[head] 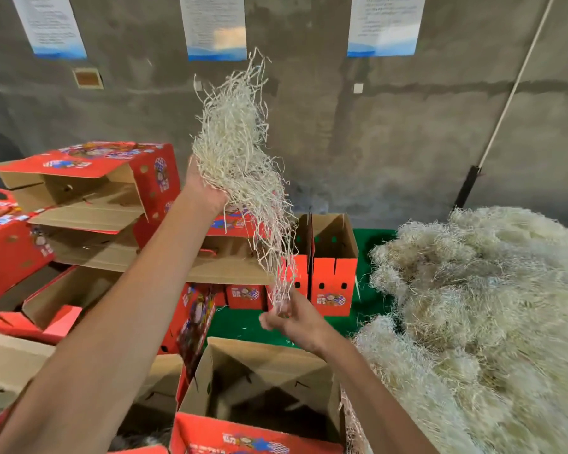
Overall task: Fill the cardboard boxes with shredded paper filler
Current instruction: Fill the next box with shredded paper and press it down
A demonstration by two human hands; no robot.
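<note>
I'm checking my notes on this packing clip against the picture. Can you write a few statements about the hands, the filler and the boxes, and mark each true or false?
1. The left hand holds a clump of shredded paper raised high. True.
2. The right hand rests inside the open box. False: it is above the open box, pinching strands that hang from the clump.
3. The open box nearest the camera is already full of filler. False: its cardboard bottom shows bare.
4. A big pile of filler lies to the right. True.
5. The boxes stacked at left are blue. False: they are red outside.
</note>
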